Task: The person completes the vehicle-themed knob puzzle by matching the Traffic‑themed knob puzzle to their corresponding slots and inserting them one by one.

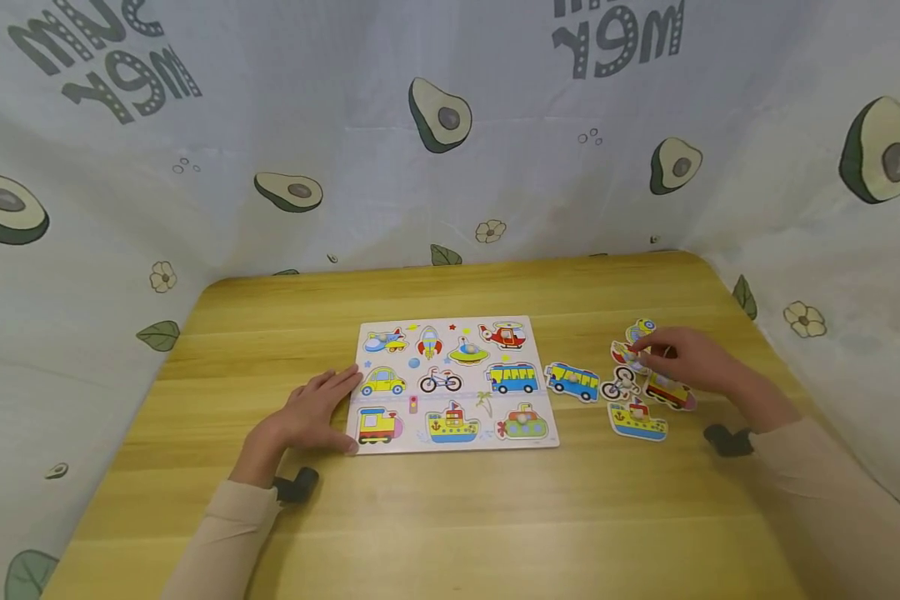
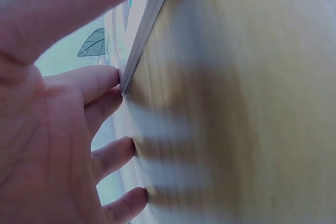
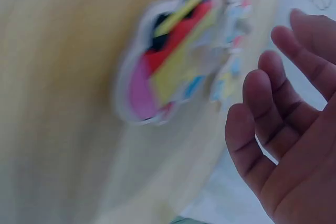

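A wooden puzzle board [image 1: 412, 410] printed with vehicles lies in the middle of the table. My left hand [image 1: 311, 417] rests at its left edge, with fingers and thumb spread against the side; the left wrist view shows the fingertips touching the board's rim. My right hand [image 1: 678, 358] hovers over a cluster of loose pieces, fingers loosely bent near a red-and-white piece [image 1: 621, 353]. In the right wrist view nothing shows between those fingers. Around it lie a yellow-blue piece [image 1: 637, 331], a bicycle piece [image 1: 617, 388], a train piece [image 1: 671, 392] and a ship piece [image 1: 637, 425].
A bus piece [image 1: 573, 382] lies against the board's right side. The plane piece [image 1: 382, 342] and submarine piece [image 1: 523, 425] sit on the board with knobs showing. A wooden table [image 1: 450, 517] extends around, with a white avocado-print curtain [image 1: 360, 100] behind it.
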The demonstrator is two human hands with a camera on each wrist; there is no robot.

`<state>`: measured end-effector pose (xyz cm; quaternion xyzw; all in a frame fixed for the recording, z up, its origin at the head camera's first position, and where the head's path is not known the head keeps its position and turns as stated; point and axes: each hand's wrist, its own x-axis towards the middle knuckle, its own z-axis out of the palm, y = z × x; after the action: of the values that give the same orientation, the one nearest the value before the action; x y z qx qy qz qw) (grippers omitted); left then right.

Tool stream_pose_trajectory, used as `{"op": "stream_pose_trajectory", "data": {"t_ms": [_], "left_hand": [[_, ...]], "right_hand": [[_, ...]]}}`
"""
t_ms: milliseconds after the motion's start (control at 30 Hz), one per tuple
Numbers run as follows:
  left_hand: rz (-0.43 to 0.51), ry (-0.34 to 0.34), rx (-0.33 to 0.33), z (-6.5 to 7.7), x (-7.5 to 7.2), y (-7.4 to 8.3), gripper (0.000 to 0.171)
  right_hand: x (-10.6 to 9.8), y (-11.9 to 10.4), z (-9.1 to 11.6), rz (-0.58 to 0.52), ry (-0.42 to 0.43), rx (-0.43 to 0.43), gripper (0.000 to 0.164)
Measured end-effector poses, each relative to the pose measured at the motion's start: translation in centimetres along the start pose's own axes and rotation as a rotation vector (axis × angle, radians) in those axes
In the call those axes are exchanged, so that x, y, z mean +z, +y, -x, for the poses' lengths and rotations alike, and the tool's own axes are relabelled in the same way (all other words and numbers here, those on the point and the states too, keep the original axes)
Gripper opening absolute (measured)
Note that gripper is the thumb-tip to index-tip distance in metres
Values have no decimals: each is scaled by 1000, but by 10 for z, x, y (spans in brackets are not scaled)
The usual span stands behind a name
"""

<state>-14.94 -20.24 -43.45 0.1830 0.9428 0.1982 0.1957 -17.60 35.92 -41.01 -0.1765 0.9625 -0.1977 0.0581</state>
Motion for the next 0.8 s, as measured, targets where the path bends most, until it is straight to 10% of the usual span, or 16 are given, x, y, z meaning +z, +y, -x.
{"op": "stream_pose_trajectory", "data": {"t_ms": [800], "left_hand": [[-39,-24,21,-1,-7,-3,108]], "right_hand": [[20,22,22,-12,6,111,21]]}}
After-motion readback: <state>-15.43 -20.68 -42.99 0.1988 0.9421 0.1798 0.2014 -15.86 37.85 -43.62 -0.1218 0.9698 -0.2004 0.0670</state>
